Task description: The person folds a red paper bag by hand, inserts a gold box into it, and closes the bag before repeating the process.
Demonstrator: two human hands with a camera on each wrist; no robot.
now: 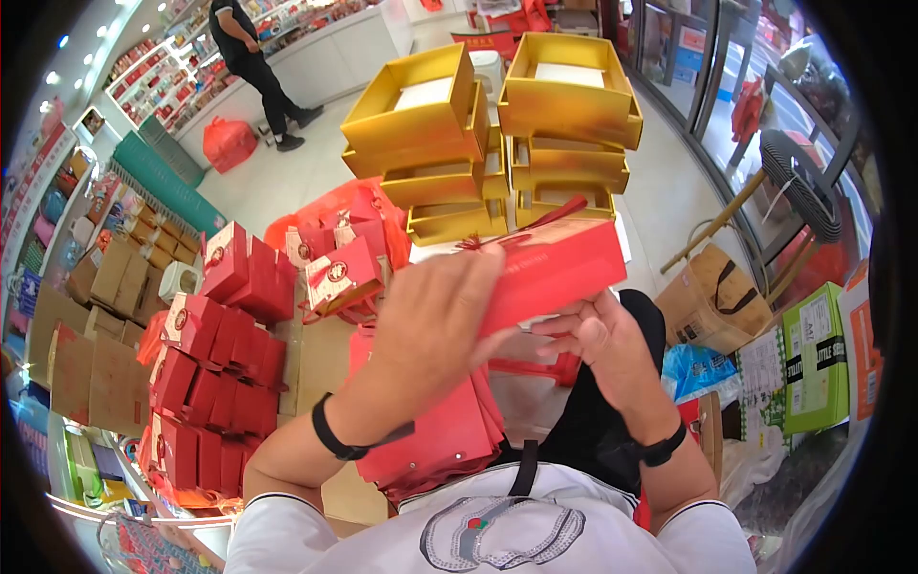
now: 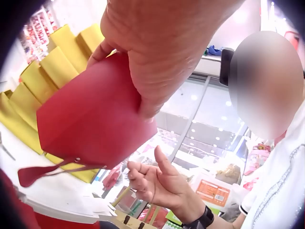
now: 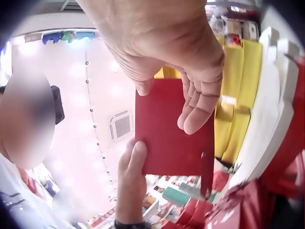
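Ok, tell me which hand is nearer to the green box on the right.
The right hand. In the head view it is left of the green box, apart from it; the left hand is farther left, gripping the red box.

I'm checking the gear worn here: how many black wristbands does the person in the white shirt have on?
2: one wristband on the wrist of the left hand, another wristband on that of the right hand.

We reach both forearms (image 1: 292, 452) forward; our left hand (image 1: 427, 316) grips between thumb (image 2: 148, 110) and fingers (image 2: 100, 51), while our right hand (image 1: 617, 349) has its fingers loosely curved.
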